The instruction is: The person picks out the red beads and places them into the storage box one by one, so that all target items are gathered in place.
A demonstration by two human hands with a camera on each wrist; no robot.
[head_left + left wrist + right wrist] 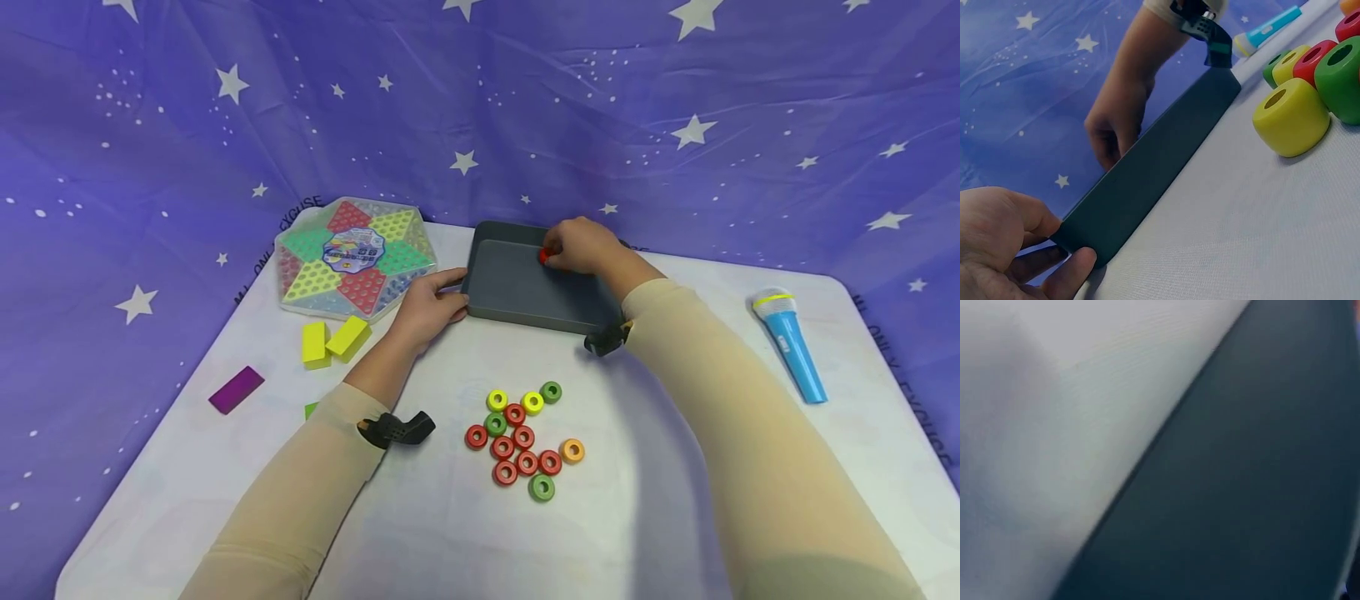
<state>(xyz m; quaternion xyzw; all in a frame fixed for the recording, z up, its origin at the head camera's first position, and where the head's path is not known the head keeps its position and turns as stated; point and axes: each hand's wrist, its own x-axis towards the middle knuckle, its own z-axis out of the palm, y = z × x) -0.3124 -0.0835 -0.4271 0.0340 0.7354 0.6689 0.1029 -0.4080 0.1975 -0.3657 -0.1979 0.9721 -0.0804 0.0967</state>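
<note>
A shallow dark grey tray [525, 287] lies at the back of the table. My left hand [431, 308] holds its front left corner, with digits [1079, 265] on the corner in the left wrist view. Over the tray's back right part, my right hand [581, 244] pinches a red ring bead [544, 256], partly hidden by the fingers. On the table in front lie loose ring beads, among them red [502, 447], green [542, 487], yellow [497, 400] and orange [572, 451] ones. The right wrist view shows only the tray wall [1229, 462] and white tabletop, not the right hand.
Left of the tray lies a Chinese checkers board [352, 254]. Yellow blocks [348, 337], a purple block [236, 389] and a partly hidden green block [311, 410] are at the left. A blue toy microphone [795, 346] lies at the right. Behind hangs a starry purple cloth [525, 108].
</note>
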